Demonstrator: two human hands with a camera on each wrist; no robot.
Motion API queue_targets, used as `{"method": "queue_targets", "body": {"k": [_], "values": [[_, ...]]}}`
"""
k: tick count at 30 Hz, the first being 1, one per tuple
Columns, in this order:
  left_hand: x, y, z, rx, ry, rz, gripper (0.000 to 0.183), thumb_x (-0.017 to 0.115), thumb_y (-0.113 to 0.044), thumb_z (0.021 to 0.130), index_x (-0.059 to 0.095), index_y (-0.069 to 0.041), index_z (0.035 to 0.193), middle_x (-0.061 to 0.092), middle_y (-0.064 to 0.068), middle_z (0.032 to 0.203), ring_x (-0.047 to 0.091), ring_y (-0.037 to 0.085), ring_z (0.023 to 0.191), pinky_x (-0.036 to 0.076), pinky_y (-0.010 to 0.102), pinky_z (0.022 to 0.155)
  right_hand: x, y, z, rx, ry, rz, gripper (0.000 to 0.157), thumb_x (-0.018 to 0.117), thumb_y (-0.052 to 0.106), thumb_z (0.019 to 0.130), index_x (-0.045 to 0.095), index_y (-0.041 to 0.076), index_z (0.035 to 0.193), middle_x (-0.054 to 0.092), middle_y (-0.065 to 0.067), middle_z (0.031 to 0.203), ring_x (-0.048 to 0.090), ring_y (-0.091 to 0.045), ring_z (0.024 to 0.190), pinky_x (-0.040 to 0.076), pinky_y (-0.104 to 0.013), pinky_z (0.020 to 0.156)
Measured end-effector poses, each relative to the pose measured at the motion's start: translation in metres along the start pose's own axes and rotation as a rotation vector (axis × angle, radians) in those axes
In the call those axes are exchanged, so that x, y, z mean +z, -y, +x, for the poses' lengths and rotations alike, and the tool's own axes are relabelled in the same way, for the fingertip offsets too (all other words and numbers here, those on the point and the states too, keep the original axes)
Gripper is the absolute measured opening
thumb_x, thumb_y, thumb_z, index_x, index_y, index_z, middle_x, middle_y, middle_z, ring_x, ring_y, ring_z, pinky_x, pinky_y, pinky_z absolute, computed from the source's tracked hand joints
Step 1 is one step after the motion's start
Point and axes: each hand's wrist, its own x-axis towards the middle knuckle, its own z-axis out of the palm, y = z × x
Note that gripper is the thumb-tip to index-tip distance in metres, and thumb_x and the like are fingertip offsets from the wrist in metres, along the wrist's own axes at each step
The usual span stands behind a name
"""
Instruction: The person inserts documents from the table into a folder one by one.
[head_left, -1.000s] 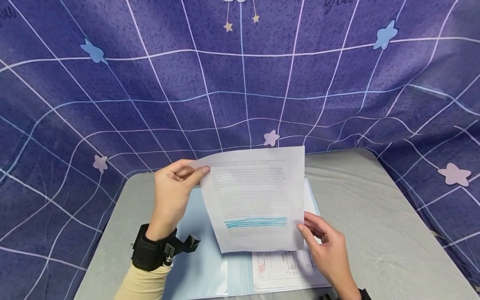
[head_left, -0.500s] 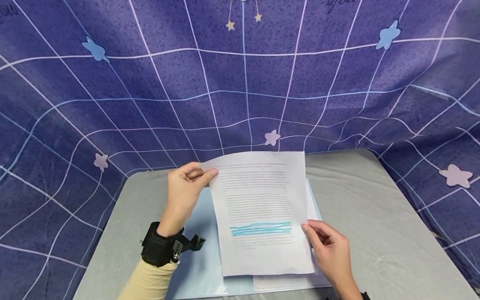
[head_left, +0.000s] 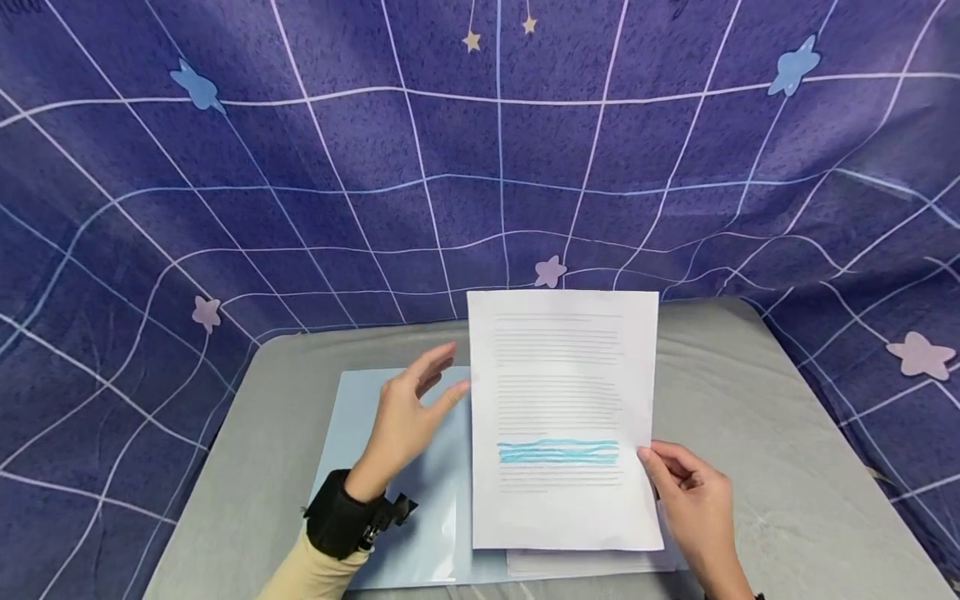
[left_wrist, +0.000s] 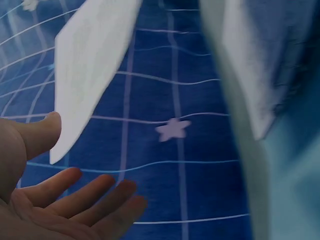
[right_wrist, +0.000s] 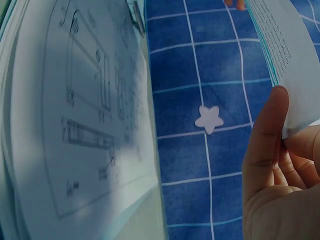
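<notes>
A white printed sheet of paper [head_left: 562,392] with blue highlighter strokes is held up over a light blue folder [head_left: 420,533]. My right hand [head_left: 692,500] pinches its right edge between thumb and fingers; the right wrist view shows the same pinch on the sheet [right_wrist: 300,75]. My left hand [head_left: 408,421] is at the sheet's left edge with fingers spread, its thumb tip by the paper. In the left wrist view my left hand [left_wrist: 75,200] has its fingers apart and extended, gripping nothing. Under the sheet, a stack of papers with line drawings [right_wrist: 85,115] lies in the folder.
A grey cloth-covered table [head_left: 787,467] carries the folder. Behind it and at both sides hangs a purple-blue curtain [head_left: 375,225] with grid lines and stars. A metal clip [right_wrist: 137,19] shows at the papers' edge in the right wrist view.
My left hand has let go of the sheet's upper left corner and spread its fingers. The sheet has shifted right and straightened, still pinched by my right hand, which moved slightly right.
</notes>
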Motion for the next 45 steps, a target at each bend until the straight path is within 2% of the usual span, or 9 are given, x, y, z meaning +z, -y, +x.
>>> {"method": "queue_targets", "body": {"k": [4, 8, 16, 22, 25, 31, 38, 45], "values": [[0.013, 0.013, -0.019, -0.012, 0.031, 0.137, 0.057, 0.075, -0.023, 0.096, 0.055, -0.007, 0.148, 0.062, 0.012, 0.143, 0.059, 0.029, 0.131, 0.047, 0.042, 0.108, -0.006, -0.008, 0.003, 0.021, -0.025, -0.025, 0.006, 0.077, 0.003, 0.092, 0.079, 0.0, 0.097, 0.073, -0.005, 0.075, 0.058, -0.007, 0.054, 0.046, -0.017, 0.049], [0.023, 0.024, -0.035, -0.028, 0.073, 0.205, 0.061, 0.074, -0.028, 0.097, 0.052, -0.01, 0.151, 0.058, 0.011, 0.148, 0.055, 0.031, 0.135, 0.045, 0.049, 0.108, -0.012, -0.016, 0.006, 0.027, -0.048, -0.059, 0.006, 0.077, 0.004, 0.092, 0.079, 0.001, 0.097, 0.074, 0.001, 0.075, 0.06, -0.003, 0.057, 0.047, -0.016, 0.051], [0.038, 0.033, -0.06, -0.102, 0.189, 0.215, 0.068, 0.072, -0.031, 0.098, 0.043, -0.012, 0.157, 0.048, 0.009, 0.157, 0.044, 0.026, 0.145, 0.038, 0.043, 0.116, -0.02, -0.025, 0.008, 0.075, -0.068, -0.1, 0.008, 0.077, 0.007, 0.093, 0.079, 0.001, 0.098, 0.072, 0.007, 0.072, 0.057, -0.004, 0.056, 0.046, -0.016, 0.05], [0.051, 0.041, -0.078, -0.137, 0.246, 0.265, 0.075, 0.076, -0.033, 0.095, 0.042, -0.009, 0.157, 0.04, 0.019, 0.16, 0.04, 0.035, 0.147, 0.038, 0.053, 0.114, -0.024, -0.029, 0.008, 0.094, -0.084, -0.126, 0.01, 0.076, 0.008, 0.094, 0.079, 0.0, 0.099, 0.071, 0.005, 0.071, 0.056, -0.005, 0.054, 0.045, -0.017, 0.048], [0.056, 0.044, -0.086, -0.136, 0.281, 0.306, 0.079, 0.077, -0.037, 0.093, 0.042, -0.006, 0.157, 0.036, 0.023, 0.161, 0.035, 0.043, 0.148, 0.032, 0.059, 0.116, -0.026, -0.032, 0.008, 0.098, -0.092, -0.141, 0.012, 0.076, 0.009, 0.094, 0.079, -0.001, 0.101, 0.072, 0.005, 0.073, 0.057, -0.004, 0.054, 0.046, -0.016, 0.049], [0.063, 0.051, -0.098, -0.134, 0.346, 0.391, 0.087, 0.08, -0.042, 0.089, 0.042, -0.002, 0.156, 0.03, 0.027, 0.163, 0.025, 0.049, 0.15, 0.021, 0.066, 0.118, -0.03, -0.038, 0.009, 0.111, -0.112, -0.202, 0.014, 0.076, 0.009, 0.094, 0.079, -0.001, 0.103, 0.074, -0.002, 0.079, 0.059, -0.002, 0.057, 0.047, -0.015, 0.05], [0.066, 0.056, -0.106, -0.126, 0.405, 0.467, 0.095, 0.083, -0.047, 0.083, 0.043, -0.001, 0.155, 0.025, 0.028, 0.164, 0.018, 0.05, 0.152, 0.016, 0.07, 0.117, -0.036, -0.044, 0.009, 0.129, -0.128, -0.187, 0.015, 0.077, 0.009, 0.093, 0.079, -0.002, 0.103, 0.068, 0.022, 0.074, 0.061, 0.0, 0.058, 0.047, -0.014, 0.05], [0.068, 0.059, -0.115, -0.125, 0.411, 0.46, 0.092, 0.084, -0.046, 0.083, 0.045, -0.003, 0.154, 0.023, 0.028, 0.165, 0.014, 0.05, 0.153, 0.012, 0.07, 0.118, -0.041, -0.05, 0.008, 0.174, -0.131, -0.203, 0.017, 0.076, 0.012, 0.094, 0.078, -0.002, 0.105, 0.068, 0.022, 0.074, 0.062, 0.0, 0.06, 0.047, -0.015, 0.051]]}}
